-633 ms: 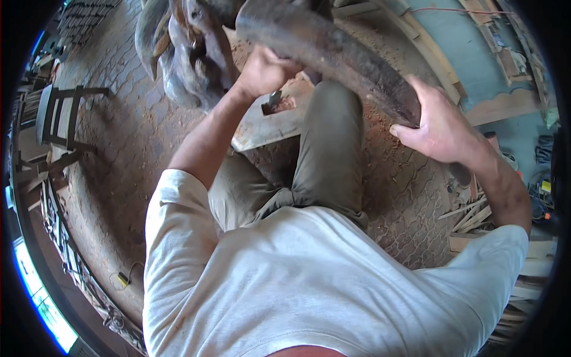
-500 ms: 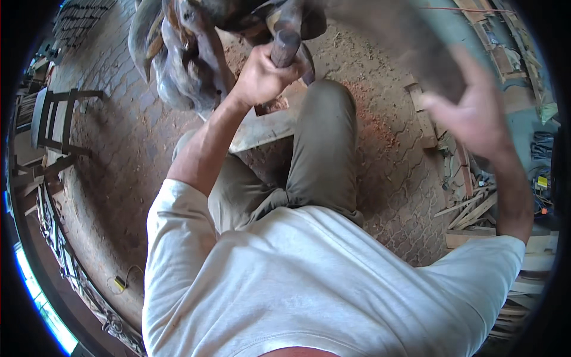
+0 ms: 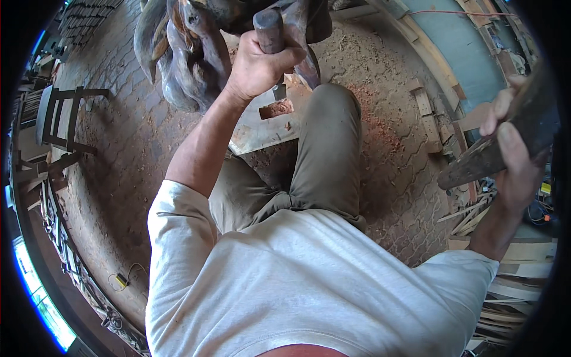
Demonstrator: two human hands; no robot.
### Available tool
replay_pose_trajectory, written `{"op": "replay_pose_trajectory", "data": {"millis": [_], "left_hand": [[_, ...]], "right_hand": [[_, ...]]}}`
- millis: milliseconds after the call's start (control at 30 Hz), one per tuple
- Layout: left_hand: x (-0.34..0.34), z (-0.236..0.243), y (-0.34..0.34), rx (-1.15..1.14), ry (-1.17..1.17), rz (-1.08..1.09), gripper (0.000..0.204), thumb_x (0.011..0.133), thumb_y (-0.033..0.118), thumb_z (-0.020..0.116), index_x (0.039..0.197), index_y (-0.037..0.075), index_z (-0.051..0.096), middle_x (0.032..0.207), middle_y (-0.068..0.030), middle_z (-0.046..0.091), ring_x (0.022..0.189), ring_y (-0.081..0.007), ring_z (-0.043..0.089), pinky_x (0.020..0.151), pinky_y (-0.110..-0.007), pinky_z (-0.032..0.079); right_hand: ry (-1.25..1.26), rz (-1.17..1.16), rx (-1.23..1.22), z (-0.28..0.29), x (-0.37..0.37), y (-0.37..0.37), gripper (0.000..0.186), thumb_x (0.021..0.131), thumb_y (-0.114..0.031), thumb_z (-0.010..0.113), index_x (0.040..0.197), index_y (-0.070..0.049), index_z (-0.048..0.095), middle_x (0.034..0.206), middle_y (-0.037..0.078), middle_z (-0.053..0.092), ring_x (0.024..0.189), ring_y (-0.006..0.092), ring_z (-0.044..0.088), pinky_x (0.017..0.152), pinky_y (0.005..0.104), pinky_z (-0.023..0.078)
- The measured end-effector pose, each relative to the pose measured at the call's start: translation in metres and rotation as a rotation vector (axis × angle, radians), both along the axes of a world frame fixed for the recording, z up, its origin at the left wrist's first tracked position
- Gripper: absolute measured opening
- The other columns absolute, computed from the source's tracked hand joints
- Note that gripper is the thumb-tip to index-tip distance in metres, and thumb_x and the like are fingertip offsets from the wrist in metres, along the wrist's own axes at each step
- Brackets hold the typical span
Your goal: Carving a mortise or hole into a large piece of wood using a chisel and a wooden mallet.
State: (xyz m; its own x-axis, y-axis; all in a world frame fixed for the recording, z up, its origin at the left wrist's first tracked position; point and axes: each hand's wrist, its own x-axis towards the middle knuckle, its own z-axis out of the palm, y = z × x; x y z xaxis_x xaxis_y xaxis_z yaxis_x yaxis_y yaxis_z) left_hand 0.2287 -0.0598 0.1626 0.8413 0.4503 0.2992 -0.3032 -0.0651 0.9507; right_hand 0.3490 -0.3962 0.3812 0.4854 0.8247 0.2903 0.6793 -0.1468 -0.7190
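My left hand is closed round the handle of a chisel, its thick round butt facing up. Below the fist a bit of grey blade shows; its tip is hard to make out. A rectangular hole with reddish chips lies just under it, cut in a pale flat wooden piece before my knees. Out at the right, my right hand grips a dark, heavy wooden mallet, raised away from the chisel. The mallet's far end runs into the dark rim of the picture.
A big, dark carved wooden mass with twisting limbs stands beyond my left hand. Reddish shavings litter the paved floor by my right knee. Wood offcuts lie at the right, and a wooden stool is at the left.
The mallet, blurred at the upper right before, has swung outward and down to the right with my right hand. My left hand and the chisel have shifted slightly up and left, uncovering the hole.
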Motion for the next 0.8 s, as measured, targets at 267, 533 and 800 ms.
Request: {"op": "replay_pose_trajectory", "data": {"millis": [267, 533, 800], "left_hand": [[0.001, -0.013, 0.001, -0.013, 0.087, 0.021, 0.006, 0.083, 0.002, 0.071, 0.084, -0.004, 0.068, 0.072, -0.0061, 0.064, 0.062, -0.0145, 0.061, 0.059, -0.03, 0.05], [0.007, -0.013, 0.002, -0.006, 0.064, 0.027, 0.007, 0.083, 0.002, 0.071, 0.085, -0.004, 0.068, 0.074, -0.0068, 0.066, 0.063, -0.0141, 0.061, 0.061, -0.029, 0.05], [0.021, -0.006, -0.004, -0.009, 0.099, 0.085, 0.012, 0.084, 0.012, 0.076, 0.079, 0.003, 0.07, 0.066, -0.0006, 0.066, 0.059, -0.0078, 0.061, 0.056, -0.028, 0.049]], "right_hand": [[-0.115, -0.146, 0.099, -0.029, -0.005, 0.002, 0.052, 0.083, -0.004, 0.066, 0.134, 0.005, 0.055, 0.096, 0.005, 0.064, 0.078, 0.0085, 0.056, 0.077, 0.0259, 0.046], [-0.064, -0.115, 0.064, -0.029, 0.0, 0.003, 0.05, 0.084, -0.005, 0.066, 0.131, 0.004, 0.056, 0.1, 0.006, 0.064, 0.082, 0.0085, 0.056, 0.08, 0.0264, 0.046], [0.019, 0.081, 0.124, -0.011, 0.034, -0.016, 0.057, 0.094, -0.014, 0.059, 0.145, 0.005, 0.042, 0.106, 0.01, 0.056, 0.092, 0.018, 0.057, 0.084, 0.0361, 0.048]]}}
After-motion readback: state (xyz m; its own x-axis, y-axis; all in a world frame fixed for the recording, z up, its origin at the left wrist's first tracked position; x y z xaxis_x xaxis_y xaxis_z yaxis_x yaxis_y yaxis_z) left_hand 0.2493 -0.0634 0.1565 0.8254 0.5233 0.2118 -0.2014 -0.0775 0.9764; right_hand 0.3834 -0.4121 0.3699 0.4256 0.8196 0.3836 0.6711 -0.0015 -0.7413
